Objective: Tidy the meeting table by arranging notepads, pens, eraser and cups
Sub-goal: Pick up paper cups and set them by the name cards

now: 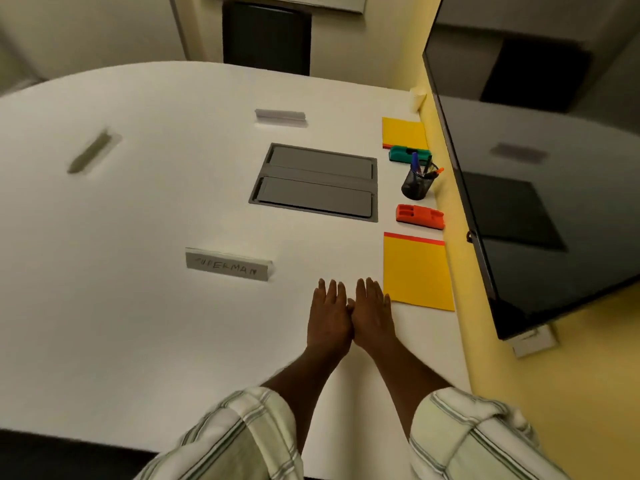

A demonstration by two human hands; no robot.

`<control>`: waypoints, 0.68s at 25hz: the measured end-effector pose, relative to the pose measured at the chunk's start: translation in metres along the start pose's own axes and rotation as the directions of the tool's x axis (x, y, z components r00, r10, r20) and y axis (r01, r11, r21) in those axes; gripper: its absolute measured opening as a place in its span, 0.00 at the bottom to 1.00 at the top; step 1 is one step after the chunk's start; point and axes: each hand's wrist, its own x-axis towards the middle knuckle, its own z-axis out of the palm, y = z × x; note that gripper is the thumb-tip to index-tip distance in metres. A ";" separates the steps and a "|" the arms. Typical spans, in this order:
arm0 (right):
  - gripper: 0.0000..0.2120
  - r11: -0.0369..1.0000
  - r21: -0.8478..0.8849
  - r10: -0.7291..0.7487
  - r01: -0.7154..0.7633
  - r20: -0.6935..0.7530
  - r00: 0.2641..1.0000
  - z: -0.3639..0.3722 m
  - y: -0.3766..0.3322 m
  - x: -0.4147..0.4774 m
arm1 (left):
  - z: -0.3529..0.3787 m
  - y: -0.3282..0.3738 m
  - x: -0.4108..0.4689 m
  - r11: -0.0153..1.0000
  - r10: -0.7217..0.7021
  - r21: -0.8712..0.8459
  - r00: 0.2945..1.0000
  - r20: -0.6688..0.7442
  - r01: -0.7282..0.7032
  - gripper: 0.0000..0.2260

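Notepads [417,271], erasers [420,216], pen cup [417,185] lined along edge; my left hand [329,317], right hand [372,313] flat, empty, side by side. Looks finished; next, only final check.

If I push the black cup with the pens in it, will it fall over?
Maybe. The pen cup looks taller than it is wide, and its pens lean out to one side, so a high push could tip it. It looks like thin mesh, so probably light; a low, slow push should slide it across the smooth table.
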 end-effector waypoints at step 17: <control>0.34 0.960 0.009 -0.280 0.280 0.047 0.959 0.045 -0.028 -0.136 | -0.015 0.025 -0.192 0.963 -0.238 -0.176 0.952 -0.193 0.205 0.18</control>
